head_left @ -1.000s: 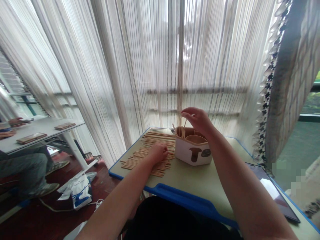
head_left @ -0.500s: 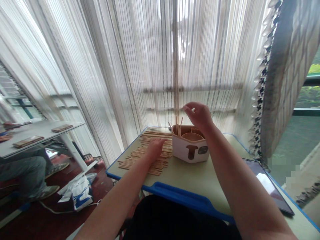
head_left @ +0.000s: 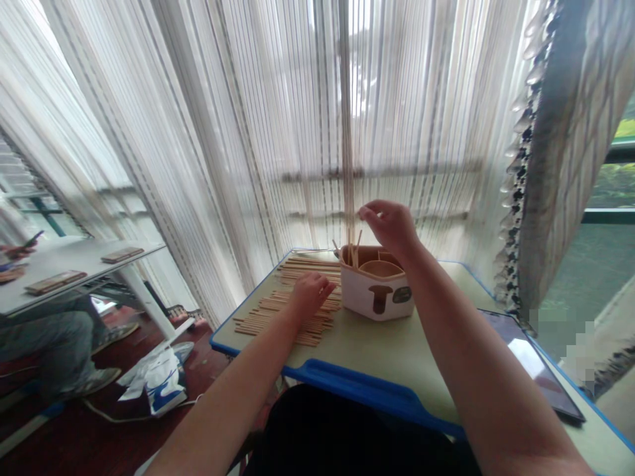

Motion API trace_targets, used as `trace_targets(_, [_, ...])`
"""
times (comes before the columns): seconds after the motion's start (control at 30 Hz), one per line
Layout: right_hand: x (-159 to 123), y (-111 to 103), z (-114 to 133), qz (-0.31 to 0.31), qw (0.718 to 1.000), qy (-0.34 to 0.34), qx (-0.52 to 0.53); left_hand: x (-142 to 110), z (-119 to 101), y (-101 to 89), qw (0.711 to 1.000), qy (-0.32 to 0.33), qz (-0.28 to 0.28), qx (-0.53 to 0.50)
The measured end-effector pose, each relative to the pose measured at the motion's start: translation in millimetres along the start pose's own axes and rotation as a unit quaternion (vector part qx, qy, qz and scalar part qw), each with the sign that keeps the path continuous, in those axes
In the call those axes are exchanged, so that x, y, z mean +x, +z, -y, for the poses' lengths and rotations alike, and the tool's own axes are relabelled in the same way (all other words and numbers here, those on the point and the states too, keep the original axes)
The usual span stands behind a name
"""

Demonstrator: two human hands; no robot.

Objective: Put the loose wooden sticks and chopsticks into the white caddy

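Note:
Thin wooden chopsticks (head_left: 265, 322) lie side by side in a broad layer on the small table. My left hand (head_left: 311, 294) rests over them with its fingers curled down; whether a chopstick is between the fingertips is hidden. To their right stands a white box (head_left: 360, 294) with a brown inside and dark prints on its front. Several chopsticks (head_left: 354, 254) stand upright in its left compartment, and a curved divider shows beside them. Above the box, my right hand (head_left: 391, 225) holds its thumb and fingertips together in a pinch. Anything in that pinch is too small to make out.
A tablet (head_left: 533, 363) lies on the right side of the blue-edged table (head_left: 377, 354). Sheer curtains (head_left: 278, 132) hang close behind. At left, a person sits by a white table (head_left: 89, 264) bearing two flat brown items. A plastic bag (head_left: 166, 383) lies on the floor.
My left hand's fingers have curled down onto the chopsticks from a more stretched pose. My right hand has shifted slightly left and stays above the box.

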State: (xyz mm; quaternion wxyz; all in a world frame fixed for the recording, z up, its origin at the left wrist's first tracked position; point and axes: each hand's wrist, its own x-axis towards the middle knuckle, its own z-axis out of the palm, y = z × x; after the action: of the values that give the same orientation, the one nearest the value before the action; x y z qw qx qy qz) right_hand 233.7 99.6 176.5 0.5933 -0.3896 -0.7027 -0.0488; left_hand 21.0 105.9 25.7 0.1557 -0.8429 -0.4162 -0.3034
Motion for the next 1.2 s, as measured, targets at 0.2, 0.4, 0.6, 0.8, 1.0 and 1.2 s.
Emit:
trace_targets(0.2, [0.9,0.5,2.2,0.003,0.990,0.037,0.135,2.4,-1.0,3.3,0.995,0.043,-0.059,-0.068])
trace_targets(0.4, [3.6,0.5,4.6,-0.006,0.960,0.112,0.257,1.3,-5.1,-1.9,0.991,0.052,-0.083,-0.086])
trace_targets(0.6, [4.6,-0.1,6.8,-0.028,0.949,0.166,0.266,-0.9,-3.4,-7.7,0.973,0.014,-0.209,-0.092])
trace_targets(0.8, [6.7,1.9,2.4,-0.035,0.922,0.224,0.313,-1.5,1.3,-8.9,0.955,-0.011,-0.277,-0.110])
trace_targets(1.0, [7.6,1.6,0.5,-0.047,0.912,0.241,0.328,-1.4,5.2,-11.4,0.939,-0.089,-0.321,-0.086])
trace_targets(1.2, [6.6,2.3,0.5,-0.045,0.916,0.240,0.319,2.7,11.9,-15.3,0.888,-0.232,-0.368,-0.152])
